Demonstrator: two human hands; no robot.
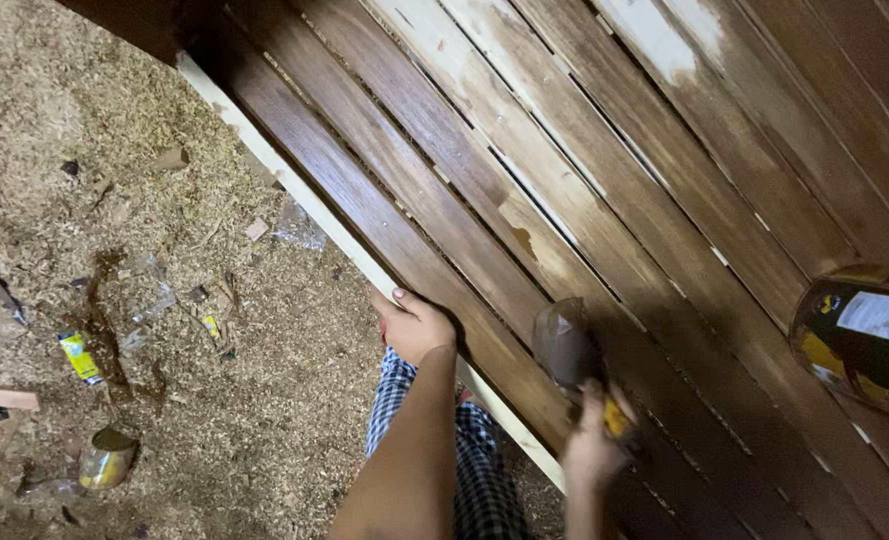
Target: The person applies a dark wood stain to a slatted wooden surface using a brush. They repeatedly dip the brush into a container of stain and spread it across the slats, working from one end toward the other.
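A slatted wooden panel [584, 150] stained dark brown fills the right and top of the head view, with pale unstained patches on some far slats. My left hand [412, 322] grips its pale near edge, thumb on top. My right hand [592, 440] holds a brush with a yellow handle and a wide brown-soaked head [562, 345], pressed against a slat near the panel's lower edge. My checked trousers show below the left forearm.
A tin of stain [864, 340] with a yellow and black label sits on the panel at the right edge. The floor [114, 200] at left is thick with sawdust, littered with plastic wrappers, a small can [106, 458], wood scraps and a dark spill.
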